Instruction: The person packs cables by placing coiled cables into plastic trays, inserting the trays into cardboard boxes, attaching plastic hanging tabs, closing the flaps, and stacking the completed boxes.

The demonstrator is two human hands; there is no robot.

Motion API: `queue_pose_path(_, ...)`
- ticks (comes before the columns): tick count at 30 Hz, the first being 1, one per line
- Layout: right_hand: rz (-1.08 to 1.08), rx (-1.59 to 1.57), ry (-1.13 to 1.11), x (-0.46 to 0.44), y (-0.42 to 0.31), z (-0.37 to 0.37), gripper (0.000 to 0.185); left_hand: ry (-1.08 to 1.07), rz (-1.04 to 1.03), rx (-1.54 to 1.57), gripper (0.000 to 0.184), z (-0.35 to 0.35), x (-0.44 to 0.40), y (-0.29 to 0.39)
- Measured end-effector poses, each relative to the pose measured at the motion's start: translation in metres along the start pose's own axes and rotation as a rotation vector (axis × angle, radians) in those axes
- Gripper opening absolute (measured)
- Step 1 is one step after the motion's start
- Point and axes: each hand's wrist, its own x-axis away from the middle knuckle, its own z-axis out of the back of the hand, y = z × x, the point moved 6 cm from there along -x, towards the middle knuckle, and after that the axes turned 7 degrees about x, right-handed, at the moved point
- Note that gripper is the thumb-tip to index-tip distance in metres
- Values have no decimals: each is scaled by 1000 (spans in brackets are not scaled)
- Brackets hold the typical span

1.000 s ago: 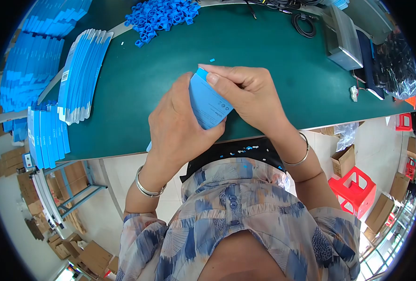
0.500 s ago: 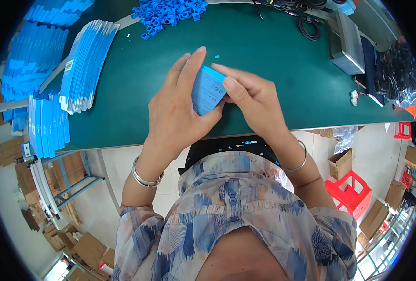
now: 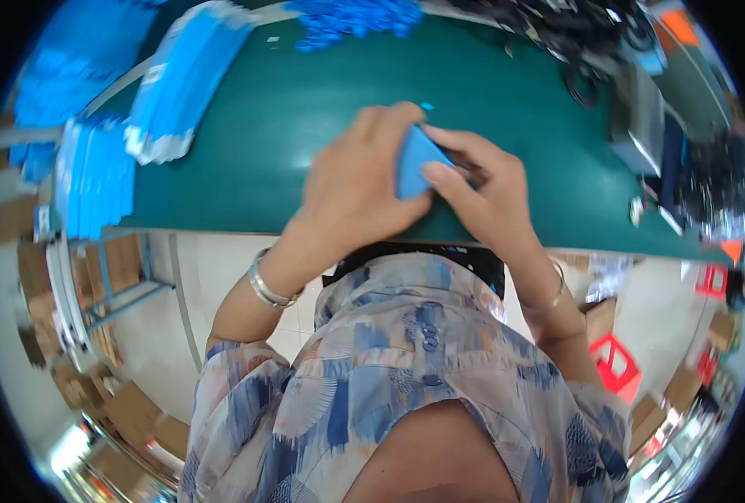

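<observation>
Holding the box above the worktop, my left grip wraps its left side and my right grip pinches its right edge. Beyond the box lie small blue parts; left of it, blue cartons; right of it, a grey case.

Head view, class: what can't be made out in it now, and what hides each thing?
All in the head view:
Blue box: any print, lost to blur.
Its left part, behind the left hand.
Blue heap: far part, cut off by the top edge.
</observation>
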Motion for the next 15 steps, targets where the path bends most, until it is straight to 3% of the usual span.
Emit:
queue_pose_path(2, -51, -17, -4, 0, -1, 3, 35, -27, -93, 59, 55, 4, -1, 4)
queue_pose_path(4, -74, -25, -4, -2, -2, -1, 41, -188, -186, -65, 57, 5, -3, -2)
queue_pose_path(7, -172, 23, -181, -8, 0, -7, 48, -319, -358, -201, 62, 19, 0, 2)
queue_pose_path(12, -311, -105, -256, -10, 1, -44, 46, 44, -431, -318, 72, 44, 34, -12)
queue_pose_path(14, -368, -139, -265, -3, 10, -54, 45, 54, -203, -302, 78, 58, 53, -31)
queue_pose_path(15, -428, -173, -277, 0, 16, -60, 44, 63, -212, -324, 78, 55, 66, -40)
